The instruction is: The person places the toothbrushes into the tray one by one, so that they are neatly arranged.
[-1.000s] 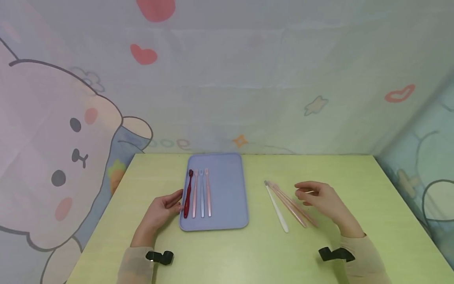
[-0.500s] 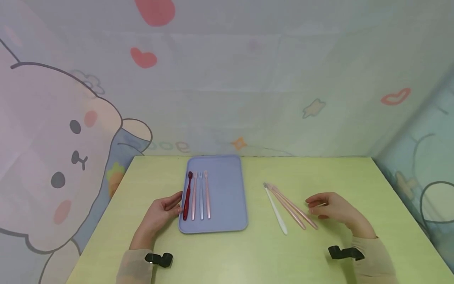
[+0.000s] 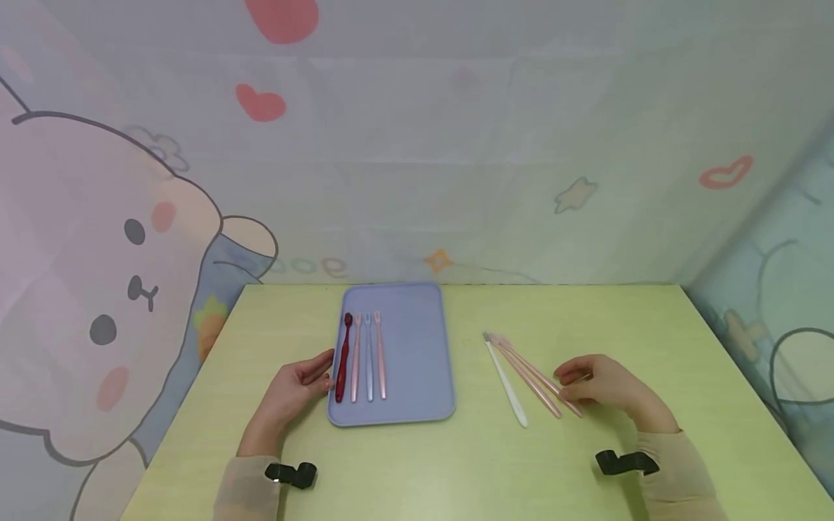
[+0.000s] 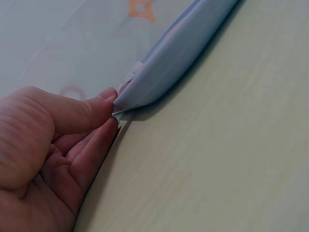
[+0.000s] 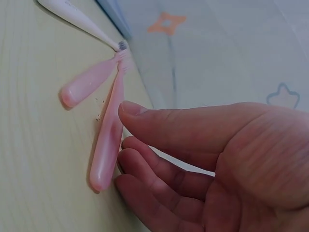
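Note:
My left hand (image 3: 296,391) pinches the left rim of a light blue tray (image 3: 417,362), thumb above and fingers below. Near that rim a dark red toothbrush (image 3: 344,358), a pink toothbrush (image 3: 355,362), a light blue toothbrush (image 3: 369,362) and another pink one lie side by side on the tray. On the table to the right, a white toothbrush (image 3: 508,387) and two pink toothbrushes fan out, heads together. Beside the outermost pink toothbrush (image 5: 107,140) is my right hand (image 3: 602,383), fingers loosely bent. Its thumb tip is right at the handle's edge.
The pale yellow-green table (image 3: 404,470) meets a printed cloth backdrop (image 3: 417,145) along its back edge. A black wrist band (image 3: 293,474) shows at the left sleeve, and another band (image 3: 625,463) at the right sleeve.
My right hand has drawn back to the right and toward me, then shifted slightly left to the outer pink toothbrush. The left hand, tray and toothbrushes have stayed in place.

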Available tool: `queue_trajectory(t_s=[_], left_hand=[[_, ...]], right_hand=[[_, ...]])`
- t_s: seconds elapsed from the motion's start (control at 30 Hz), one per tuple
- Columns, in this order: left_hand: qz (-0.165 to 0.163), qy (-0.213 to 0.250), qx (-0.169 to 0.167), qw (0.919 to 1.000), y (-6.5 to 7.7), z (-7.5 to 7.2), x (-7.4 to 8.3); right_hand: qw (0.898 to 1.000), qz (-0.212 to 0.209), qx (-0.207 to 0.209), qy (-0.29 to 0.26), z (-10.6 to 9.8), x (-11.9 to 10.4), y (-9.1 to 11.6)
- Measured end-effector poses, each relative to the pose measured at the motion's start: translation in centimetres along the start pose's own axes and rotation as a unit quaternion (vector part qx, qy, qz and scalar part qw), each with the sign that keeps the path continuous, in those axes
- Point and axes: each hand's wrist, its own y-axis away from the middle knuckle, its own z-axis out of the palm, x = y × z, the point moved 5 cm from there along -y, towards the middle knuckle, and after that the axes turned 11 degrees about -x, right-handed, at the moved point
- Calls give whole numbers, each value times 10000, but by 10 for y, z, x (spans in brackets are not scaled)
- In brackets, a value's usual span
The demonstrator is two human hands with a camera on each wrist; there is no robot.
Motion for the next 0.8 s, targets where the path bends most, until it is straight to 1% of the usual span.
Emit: queue_trajectory(t_s=[0.2, 0.43, 0.53, 0.7, 0.8], left_hand=[[33, -17, -8, 10000, -1, 0, -1], [-12, -117, 41, 9999, 0, 1, -2], [-35, -111, 33, 9999, 1, 1, 0], [-96, -136, 61, 9998, 1, 1, -2], [-75, -181, 73, 9998, 0, 1, -2]], right_hand=[[9999, 106, -32, 60, 0, 4, -2], [9994, 235, 77, 232, -1, 7, -3], [9991, 214, 91, 365, -2, 8, -2], [9991, 224, 66, 355, -1, 9, -3], [9990, 210, 82, 383, -1, 7, -4]])
